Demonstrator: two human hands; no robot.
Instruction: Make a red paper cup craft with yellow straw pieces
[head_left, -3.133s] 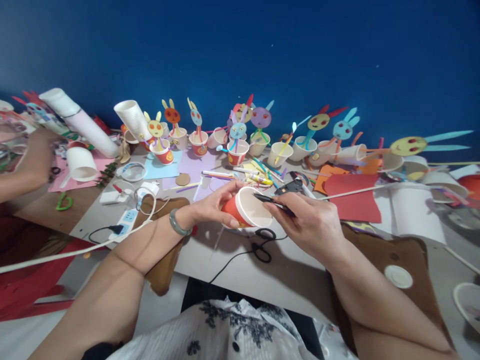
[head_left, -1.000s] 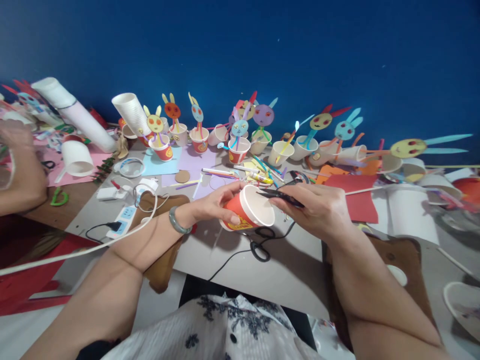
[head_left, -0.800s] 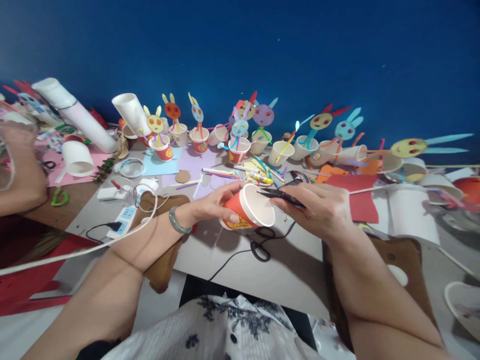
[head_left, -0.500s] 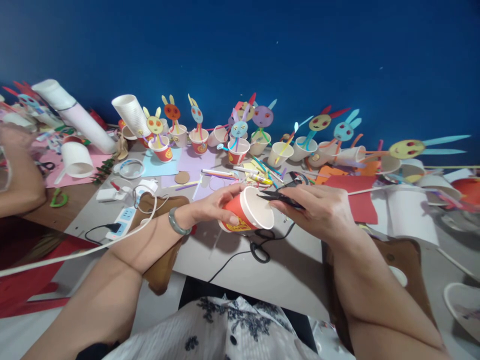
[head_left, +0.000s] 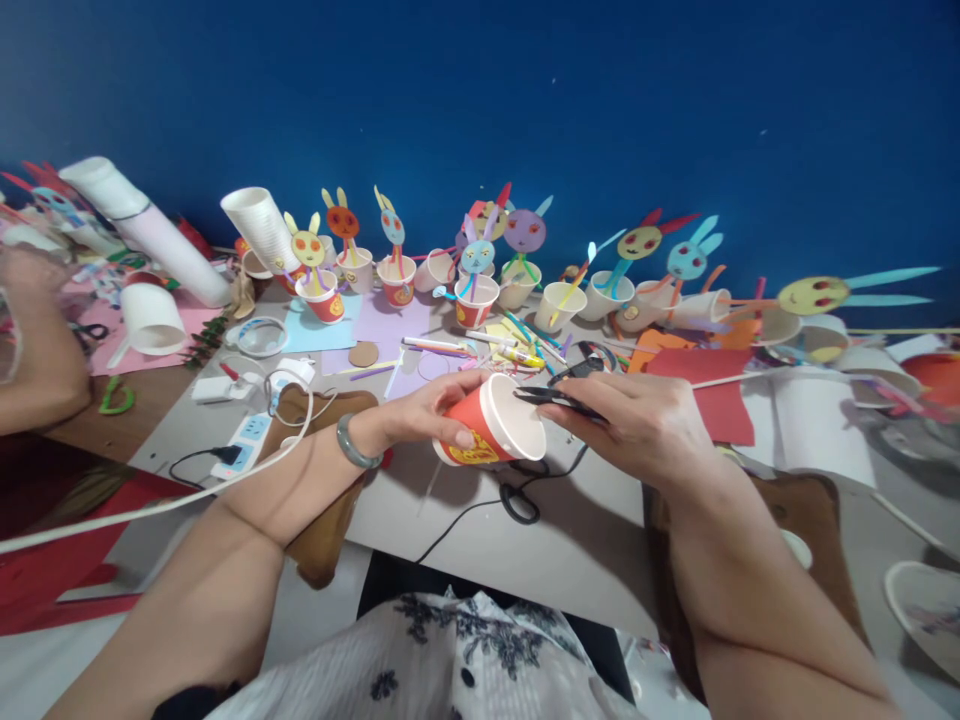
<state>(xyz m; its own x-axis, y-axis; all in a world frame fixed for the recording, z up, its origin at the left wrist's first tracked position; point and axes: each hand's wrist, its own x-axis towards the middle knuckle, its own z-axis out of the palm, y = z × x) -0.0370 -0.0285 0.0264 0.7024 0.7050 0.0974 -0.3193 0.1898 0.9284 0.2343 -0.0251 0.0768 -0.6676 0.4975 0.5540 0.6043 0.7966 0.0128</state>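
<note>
My left hand (head_left: 439, 415) is wrapped around a red paper cup (head_left: 480, 425) with yellow print and a white rim. The cup is tilted, its mouth facing right and toward me. In my right hand (head_left: 637, 410) are black scissors (head_left: 551, 397), their blades pointing left across the cup's mouth. Whether the blades touch the cup wall I cannot tell. My right fingers partly hide the scissor handles. Below the cup, a black cord (head_left: 465, 515) with a loop (head_left: 520, 503) lies on the grey table (head_left: 570, 560).
Paper cups with rabbit-faced figures, such as a yellow one (head_left: 308, 248), line the blue wall. Pens (head_left: 439, 347) and coloured paper lie before them. A power strip (head_left: 251, 430) with a white cable is at left. Red paper (head_left: 712, 395) lies right. Another person's arm (head_left: 37, 350) is far left.
The scissor blades look closer together than before. The cup has shifted very slightly left; my hands otherwise keep nearly the same position.
</note>
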